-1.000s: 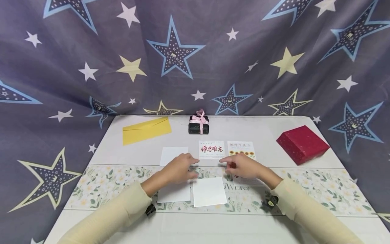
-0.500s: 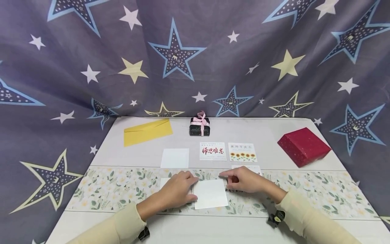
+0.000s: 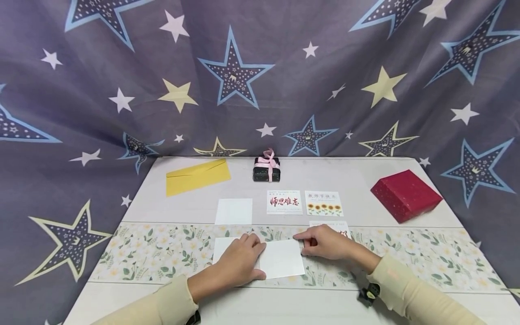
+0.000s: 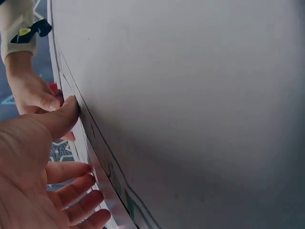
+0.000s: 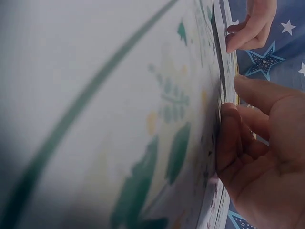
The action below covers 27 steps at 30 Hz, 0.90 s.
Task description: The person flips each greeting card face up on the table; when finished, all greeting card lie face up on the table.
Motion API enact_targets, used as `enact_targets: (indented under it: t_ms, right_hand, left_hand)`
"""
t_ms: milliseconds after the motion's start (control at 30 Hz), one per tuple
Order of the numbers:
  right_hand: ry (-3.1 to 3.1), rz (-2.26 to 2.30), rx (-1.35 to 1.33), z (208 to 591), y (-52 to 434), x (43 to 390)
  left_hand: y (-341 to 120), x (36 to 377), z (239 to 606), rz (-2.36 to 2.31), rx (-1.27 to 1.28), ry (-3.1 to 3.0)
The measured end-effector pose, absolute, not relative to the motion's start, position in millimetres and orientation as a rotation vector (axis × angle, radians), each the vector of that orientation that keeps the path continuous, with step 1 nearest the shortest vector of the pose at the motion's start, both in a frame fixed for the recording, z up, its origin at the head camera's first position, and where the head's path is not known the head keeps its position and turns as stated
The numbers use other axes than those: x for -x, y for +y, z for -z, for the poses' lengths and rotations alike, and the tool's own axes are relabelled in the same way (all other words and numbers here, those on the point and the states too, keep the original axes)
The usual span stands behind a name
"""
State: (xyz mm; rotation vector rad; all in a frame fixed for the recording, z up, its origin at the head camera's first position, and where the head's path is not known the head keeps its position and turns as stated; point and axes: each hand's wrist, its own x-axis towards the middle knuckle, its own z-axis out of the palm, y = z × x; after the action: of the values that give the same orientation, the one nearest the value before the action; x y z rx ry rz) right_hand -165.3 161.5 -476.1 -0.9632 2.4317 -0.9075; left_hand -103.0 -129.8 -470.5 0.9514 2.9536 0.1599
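Far left, a yellow envelope (image 3: 197, 176) lies flat at the back of the table (image 3: 365, 180), well apart from the hands, likely parked out of the way. Next right, a blank white card (image 3: 233, 211) lies flat on bare table just behind the floral runner (image 3: 406, 253).

On the runner, a second blank card (image 3: 221, 247) sits mostly under the left hand (image 3: 242, 264). That hand lies palm down with fingers relaxed and loosely spread, fingertips on the left edge of the front white card (image 3: 282, 258), apparently pinning it so it does not slide. The left wrist view shows the thumb against a card edge and the other fingers straight.

The front white card lies flat on the runner, between both hands, nearest the person. Behind it at table centre, a small dark gift box (image 3: 266, 169) with a pink bow stands upright. A red-lettered card (image 3: 284, 201) and a sunflower card (image 3: 323, 203) lie face up side by side in one row.

The right hand (image 3: 327, 243) rests at the card's right upper corner, index finger extended, other fingers curled under. It seems to nip the corner, but whether it truly pinches I cannot tell. It partly covers another printed card (image 3: 331, 225). Far right, a red box (image 3: 405, 193) sits alone.
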Motion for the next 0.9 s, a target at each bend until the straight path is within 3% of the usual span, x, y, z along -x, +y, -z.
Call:
enact_targets:
  t_ms: [900]
  right_hand:
    - [2.438, 1.036, 0.945, 470.5, 157.1, 169.0]
  left_hand:
    - [-127.1, 103.6, 464.0, -0.078, -0.877, 2.968]
